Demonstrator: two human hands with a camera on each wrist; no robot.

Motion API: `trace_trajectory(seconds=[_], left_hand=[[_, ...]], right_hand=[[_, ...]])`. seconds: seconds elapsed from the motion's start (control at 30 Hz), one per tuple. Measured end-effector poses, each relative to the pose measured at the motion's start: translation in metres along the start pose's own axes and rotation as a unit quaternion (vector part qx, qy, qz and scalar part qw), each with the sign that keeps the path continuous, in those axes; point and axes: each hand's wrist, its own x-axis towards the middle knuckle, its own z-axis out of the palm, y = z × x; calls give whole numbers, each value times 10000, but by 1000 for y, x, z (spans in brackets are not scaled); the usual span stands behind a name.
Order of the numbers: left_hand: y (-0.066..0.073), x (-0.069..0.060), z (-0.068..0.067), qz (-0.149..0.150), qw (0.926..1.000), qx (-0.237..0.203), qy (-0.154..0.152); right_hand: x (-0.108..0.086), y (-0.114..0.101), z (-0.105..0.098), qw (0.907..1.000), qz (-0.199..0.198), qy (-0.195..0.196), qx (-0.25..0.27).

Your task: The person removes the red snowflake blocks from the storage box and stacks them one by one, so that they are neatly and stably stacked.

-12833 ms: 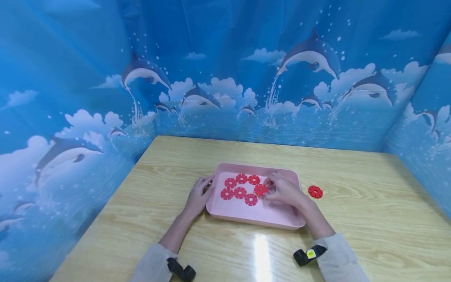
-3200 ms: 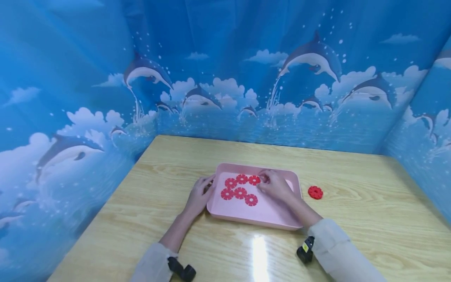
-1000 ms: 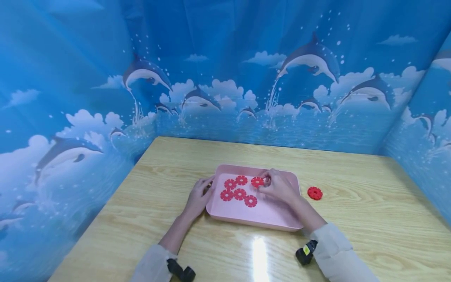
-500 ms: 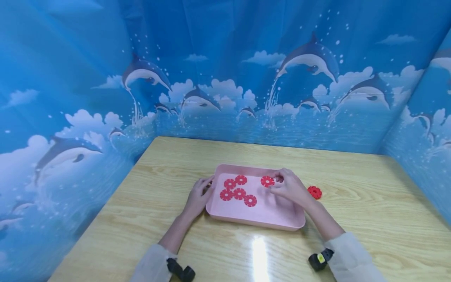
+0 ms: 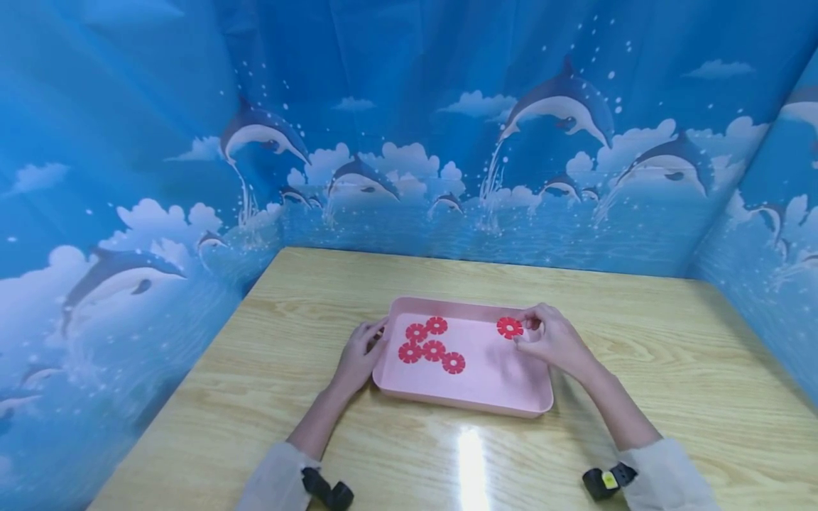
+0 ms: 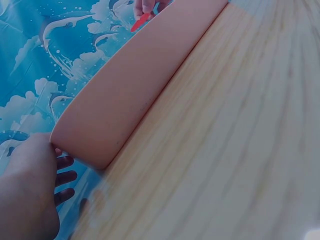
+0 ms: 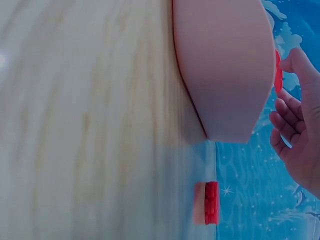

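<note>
My right hand (image 5: 554, 343) pinches a red notched disc (image 5: 509, 327) between thumb and fingers, above the right part of the pink tray (image 5: 486, 407). The right wrist view shows this disc (image 7: 278, 72) edge-on at the tray's rim, beside the right hand (image 7: 302, 112). Several red discs (image 5: 434, 350) lie in the tray's left half. My left hand (image 5: 358, 360) holds the tray's left end, and in the left wrist view the left hand (image 6: 30, 187) has its thumb side against the tray's corner (image 6: 95, 130), fingers partly hidden behind it.
To the right of the tray, red discs (image 7: 212, 202) lie in a small stack on the wooden table (image 5: 307, 298). A blue curtain (image 5: 409, 234) with dolphins stands behind the table and along its left and right sides.
The right hand has pulled one red disc from the upper row of the group and carried it rightward over the tray. The left hand has stayed at the tray's end.
</note>
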Motion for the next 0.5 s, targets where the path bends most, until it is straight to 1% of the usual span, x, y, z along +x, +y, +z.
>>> trace_trajectory(seconds=[0.13, 0.27, 0.5], left_hand=[[0, 0, 0, -4, 10000, -11, -12], [0, 0, 0, 3, 10000, -29, -9], [-1, 0, -1, 5, 10000, -16, -28]], right_hand=[[-4, 3, -8, 9999, 72, 3, -110], [-9, 8, -16, 9998, 24, 103, -159], [-20, 17, -31, 9995, 216, 153, -192]])
